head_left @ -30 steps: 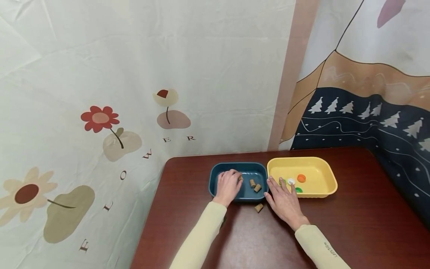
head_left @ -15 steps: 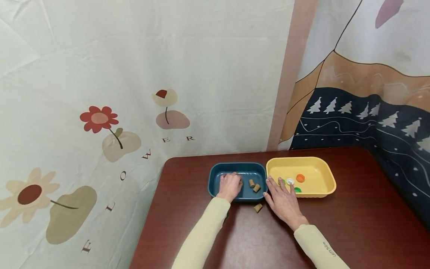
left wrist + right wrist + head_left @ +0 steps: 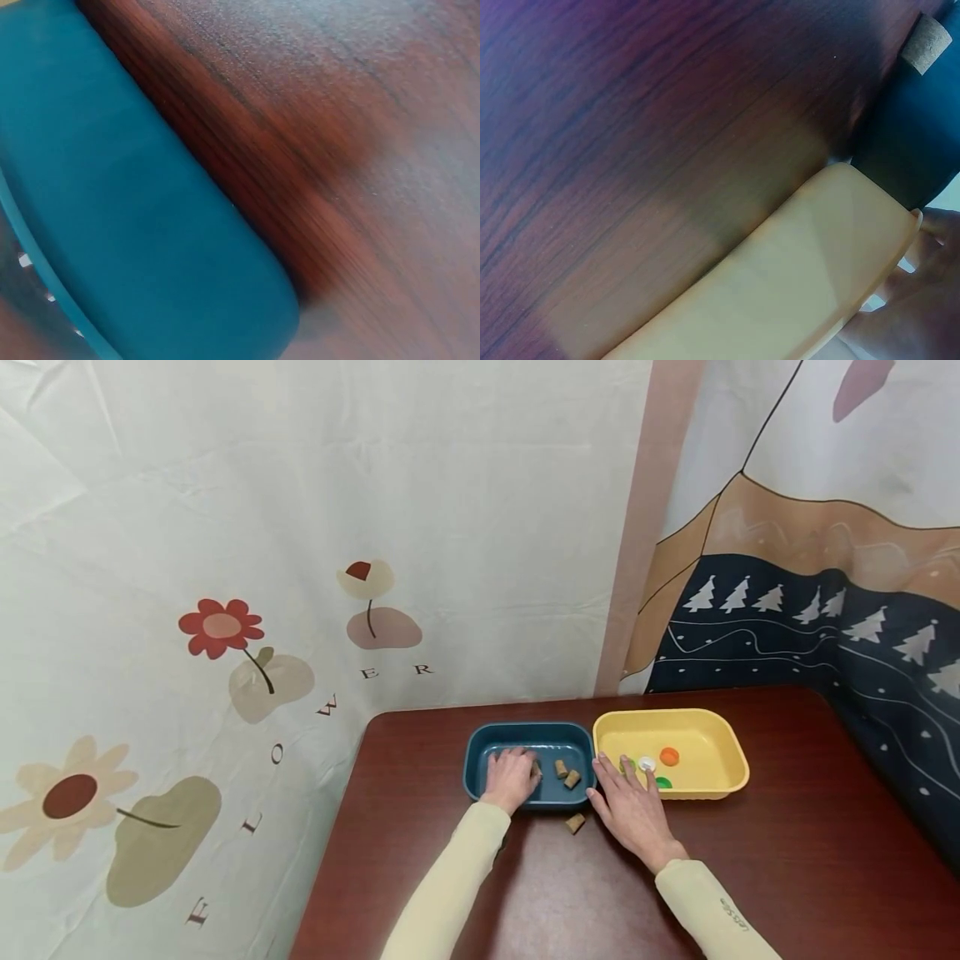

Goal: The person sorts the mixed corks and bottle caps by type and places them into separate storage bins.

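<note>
My left hand [image 3: 511, 779] reaches down into the blue tray [image 3: 480, 732], fingers curled. A cork [image 3: 536, 769] shows at the thumb side, pinched and mostly hidden by the hand. Two more corks, one of them a cork [image 3: 572, 778] nearest the front, lie to its right in the tray. My right hand [image 3: 633, 814] rests with spread, straight fingers over the near left rim of the yellow tray [image 3: 720, 789]. Beside its fingertips lie a white cap [image 3: 647, 764], an orange cap [image 3: 669, 757], and green caps, partly covered.
One loose cork [image 3: 575, 823] lies on the brown table [image 3: 555, 893] just in front of the blue tray, also seen in the right wrist view. Both trays stand side by side, close to the patterned wall cloth [image 3: 495, 543] behind the table.
My left hand has sunk lower into the blue tray, the cork at its thumb moving down with it. The right hand stays at the yellow tray's rim.
</note>
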### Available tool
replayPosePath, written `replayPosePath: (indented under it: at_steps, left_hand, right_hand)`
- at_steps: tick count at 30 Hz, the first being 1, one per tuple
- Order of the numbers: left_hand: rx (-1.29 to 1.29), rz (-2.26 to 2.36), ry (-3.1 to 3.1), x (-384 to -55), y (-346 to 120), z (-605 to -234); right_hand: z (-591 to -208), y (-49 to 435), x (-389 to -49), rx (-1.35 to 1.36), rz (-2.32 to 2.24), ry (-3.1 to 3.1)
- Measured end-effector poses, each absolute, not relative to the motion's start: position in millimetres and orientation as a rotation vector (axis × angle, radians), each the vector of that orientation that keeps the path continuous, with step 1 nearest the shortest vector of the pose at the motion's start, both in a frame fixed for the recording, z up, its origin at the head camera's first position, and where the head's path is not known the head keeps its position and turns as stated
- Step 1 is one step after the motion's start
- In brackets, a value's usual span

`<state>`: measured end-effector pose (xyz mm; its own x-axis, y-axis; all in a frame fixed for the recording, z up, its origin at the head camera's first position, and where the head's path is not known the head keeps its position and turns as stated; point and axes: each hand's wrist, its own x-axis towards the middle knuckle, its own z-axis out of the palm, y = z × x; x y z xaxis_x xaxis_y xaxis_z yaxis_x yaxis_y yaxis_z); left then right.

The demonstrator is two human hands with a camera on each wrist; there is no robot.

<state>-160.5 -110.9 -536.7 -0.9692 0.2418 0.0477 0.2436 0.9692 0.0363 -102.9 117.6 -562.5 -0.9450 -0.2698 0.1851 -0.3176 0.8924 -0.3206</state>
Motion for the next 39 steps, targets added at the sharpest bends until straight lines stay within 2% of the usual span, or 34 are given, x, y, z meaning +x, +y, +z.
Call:
replayPosePath:
  at_steps: [15,39]
  left_hand:
    - [-0.493,-0.337,-2.886,-125,-125,-530]
    - [-0.894,-0.150,-2.555,-60,-113,-543]
  right_hand:
    - [-561,119,-101,0.448,0.526,-2.923]
    - [-556,142,-99,0.408,0.613,-2.856]
